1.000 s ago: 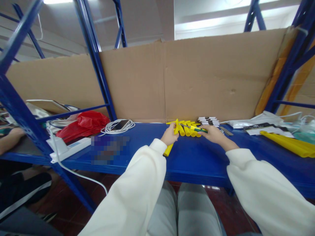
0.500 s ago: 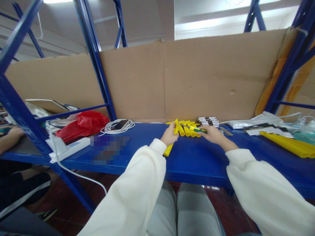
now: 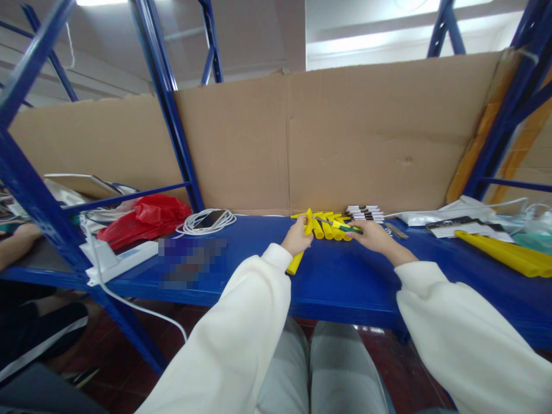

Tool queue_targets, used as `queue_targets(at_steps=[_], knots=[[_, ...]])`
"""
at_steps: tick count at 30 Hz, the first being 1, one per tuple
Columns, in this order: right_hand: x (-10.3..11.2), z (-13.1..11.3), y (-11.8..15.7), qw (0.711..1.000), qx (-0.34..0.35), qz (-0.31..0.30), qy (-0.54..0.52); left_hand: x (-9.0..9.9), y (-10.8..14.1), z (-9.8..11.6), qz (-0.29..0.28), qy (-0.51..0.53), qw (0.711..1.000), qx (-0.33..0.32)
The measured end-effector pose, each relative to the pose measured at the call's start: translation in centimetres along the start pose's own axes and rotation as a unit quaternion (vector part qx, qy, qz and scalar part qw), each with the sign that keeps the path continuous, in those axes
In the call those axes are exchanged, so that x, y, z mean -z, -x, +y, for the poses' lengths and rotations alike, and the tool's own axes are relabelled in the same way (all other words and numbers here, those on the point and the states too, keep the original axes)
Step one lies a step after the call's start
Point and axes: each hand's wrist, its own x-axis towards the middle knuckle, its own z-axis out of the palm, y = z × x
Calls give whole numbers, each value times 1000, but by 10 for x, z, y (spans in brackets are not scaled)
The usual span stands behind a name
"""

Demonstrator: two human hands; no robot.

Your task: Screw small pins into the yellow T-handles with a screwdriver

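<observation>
My left hand (image 3: 295, 237) is closed around a yellow T-shaped plastic piece (image 3: 295, 264), whose tube slants down below my fingers. In my right hand (image 3: 369, 234) is a screwdriver (image 3: 347, 227) with a green and yellow handle. Its thin shaft points left, and the tip is at or close to the head of the yellow piece; I cannot tell whether it touches. Several more yellow tubes (image 3: 335, 233) lie side by side on the blue table (image 3: 345, 276), behind and between my hands. A stack of white and black strips (image 3: 365, 211) is just beyond my right hand.
Cardboard (image 3: 345, 138) walls the back. To the left are a coiled white cable (image 3: 206, 223), a red bag (image 3: 157, 215) and a white power strip (image 3: 133, 257). Long yellow tubes (image 3: 509, 254) lie at right. Another person's hand (image 3: 26, 234) shows at far left.
My hands, the yellow piece and the screwdriver look unchanged. At the far left, the other person's hand and leg have shifted slightly.
</observation>
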Motion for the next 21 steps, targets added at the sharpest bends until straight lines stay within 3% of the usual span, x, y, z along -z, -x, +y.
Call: queue_targets(at_steps=[5, 13, 21], knots=[[-1, 0, 0, 1000, -3, 7, 2, 0, 0, -1, 15, 8, 1000, 8], [0, -1, 1, 1000, -6, -1, 4, 0, 1, 2, -6, -12, 1000, -3], [0, -2, 0, 1000, 4, 19, -22, -1, 4, 3, 25, -43, 999, -11]])
